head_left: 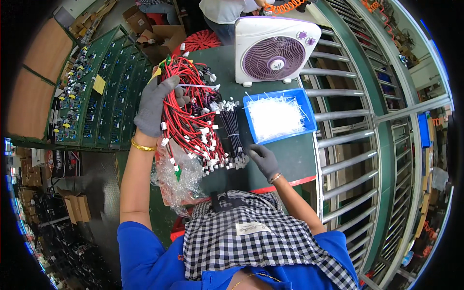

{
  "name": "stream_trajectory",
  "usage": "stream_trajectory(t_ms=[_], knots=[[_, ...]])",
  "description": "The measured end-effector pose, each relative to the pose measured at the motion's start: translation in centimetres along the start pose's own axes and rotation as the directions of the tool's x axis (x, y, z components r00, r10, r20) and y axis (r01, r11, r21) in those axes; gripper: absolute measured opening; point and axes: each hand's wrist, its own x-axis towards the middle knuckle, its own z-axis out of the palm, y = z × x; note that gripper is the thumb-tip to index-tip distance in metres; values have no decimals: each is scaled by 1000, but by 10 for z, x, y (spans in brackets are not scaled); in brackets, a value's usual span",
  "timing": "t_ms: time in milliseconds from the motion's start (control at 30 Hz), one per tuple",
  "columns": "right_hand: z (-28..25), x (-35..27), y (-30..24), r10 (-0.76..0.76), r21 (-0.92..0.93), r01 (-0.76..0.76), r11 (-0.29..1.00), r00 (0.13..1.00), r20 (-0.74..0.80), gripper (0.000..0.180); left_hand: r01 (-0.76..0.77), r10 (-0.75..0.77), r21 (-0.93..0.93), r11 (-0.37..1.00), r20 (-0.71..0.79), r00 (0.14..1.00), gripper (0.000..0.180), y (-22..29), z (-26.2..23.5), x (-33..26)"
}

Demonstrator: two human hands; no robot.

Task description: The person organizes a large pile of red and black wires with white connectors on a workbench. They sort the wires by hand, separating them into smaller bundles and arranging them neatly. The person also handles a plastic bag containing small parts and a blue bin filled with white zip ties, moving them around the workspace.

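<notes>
My left hand (153,107), in a grey glove, is closed around a thick bundle of red and black wires (186,108) with white connectors. A white cable tie (197,86) runs sideways across that bundle beside my fingers. My right hand (265,162), also gloved, is over the green table near the connector ends of a tied bundle of black wires (233,133). Its fingers look loosely extended, with nothing visible in them. Just beyond it stands a blue bin (311,113) full of white cable ties (275,118).
A white and purple box fan (276,60) stands at the table's far side. Clear plastic wrap (176,176) lies at the near left edge. Roller conveyor (340,116) runs along the right; a green rack (104,92) with small parts stands left. Another person (222,14) is beyond the fan.
</notes>
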Motion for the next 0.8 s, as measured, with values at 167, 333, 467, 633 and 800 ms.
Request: stream_trajectory(t_ms=[167, 333, 467, 633, 800], knots=[[-16, -9, 33, 50, 90, -45, 995, 997, -59, 46, -3, 3, 3, 1000, 3, 1000, 19, -11, 15, 2], [-41, 25, 31, 409, 563, -265, 783, 901, -146, 67, -61, 60, 44, 997, 18, 998, 20, -11, 33, -2], [-69, 56, 40, 507, 543, -362, 758, 850, -141, 49, -18, 18, 12, 1000, 25, 1000, 21, -8, 40, -11], [-92, 62, 25, 493, 412, -399, 819, 857, -148, 36, -10, 10, 30, 1000, 1, 1000, 22, -10, 39, -23], [-189, 50, 36, 456, -51, -458, 888, 889, -52, 39, 4, -4, 24, 1000, 9, 1000, 23, -5, 43, -39]])
